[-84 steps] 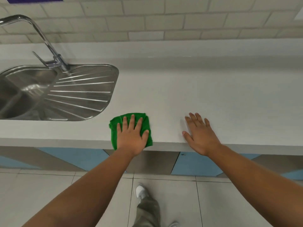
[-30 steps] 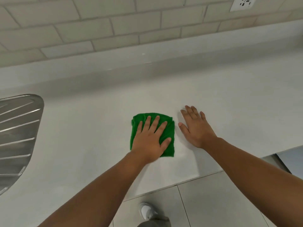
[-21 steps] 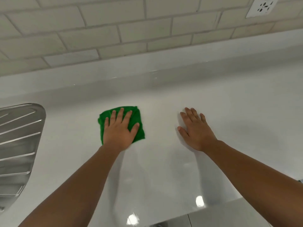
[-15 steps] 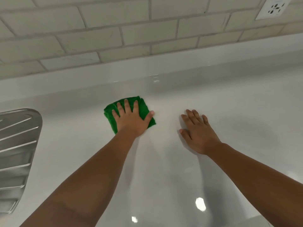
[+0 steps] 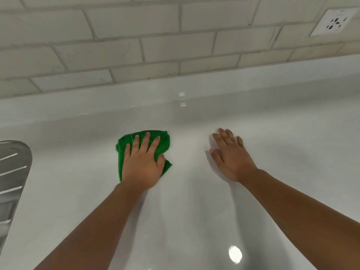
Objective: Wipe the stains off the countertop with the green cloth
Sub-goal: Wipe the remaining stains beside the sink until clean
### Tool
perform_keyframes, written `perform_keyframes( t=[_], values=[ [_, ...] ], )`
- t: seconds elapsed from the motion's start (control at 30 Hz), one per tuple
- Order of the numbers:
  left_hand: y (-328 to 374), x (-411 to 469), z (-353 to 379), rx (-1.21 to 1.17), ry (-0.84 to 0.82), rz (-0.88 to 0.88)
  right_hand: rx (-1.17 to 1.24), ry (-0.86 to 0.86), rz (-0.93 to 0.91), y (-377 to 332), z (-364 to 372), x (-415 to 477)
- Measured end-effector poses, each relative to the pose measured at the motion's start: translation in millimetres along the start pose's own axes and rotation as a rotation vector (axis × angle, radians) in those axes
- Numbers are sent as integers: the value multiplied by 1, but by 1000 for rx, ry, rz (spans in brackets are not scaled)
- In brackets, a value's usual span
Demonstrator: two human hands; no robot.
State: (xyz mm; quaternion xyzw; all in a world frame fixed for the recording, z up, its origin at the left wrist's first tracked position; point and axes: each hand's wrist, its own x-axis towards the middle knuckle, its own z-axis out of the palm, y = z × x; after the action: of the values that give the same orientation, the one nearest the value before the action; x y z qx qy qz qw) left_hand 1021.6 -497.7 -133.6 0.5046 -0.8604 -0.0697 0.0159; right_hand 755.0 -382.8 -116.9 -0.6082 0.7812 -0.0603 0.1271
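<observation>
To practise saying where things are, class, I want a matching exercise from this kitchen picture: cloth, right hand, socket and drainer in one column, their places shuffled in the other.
Things:
1. cloth
2. right hand
3. socket
4. drainer

Places:
A. on the tiled wall, upper right
B. at the picture's left edge
C. under the left hand
D. flat on the bare countertop

Pairs: 1-C, 2-D, 3-A, 4-B
</observation>
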Motion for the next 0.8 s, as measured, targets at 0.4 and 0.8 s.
perform_keyframes(
  t=[0.4, 0.8],
  values=[
    [-12, 103, -14, -54, -26, -540, -60, 25, -34, 61, -27, 63],
    [152, 172, 7, -19, -22, -366, -78, -41, -90, 145, -47, 98]
  ],
)
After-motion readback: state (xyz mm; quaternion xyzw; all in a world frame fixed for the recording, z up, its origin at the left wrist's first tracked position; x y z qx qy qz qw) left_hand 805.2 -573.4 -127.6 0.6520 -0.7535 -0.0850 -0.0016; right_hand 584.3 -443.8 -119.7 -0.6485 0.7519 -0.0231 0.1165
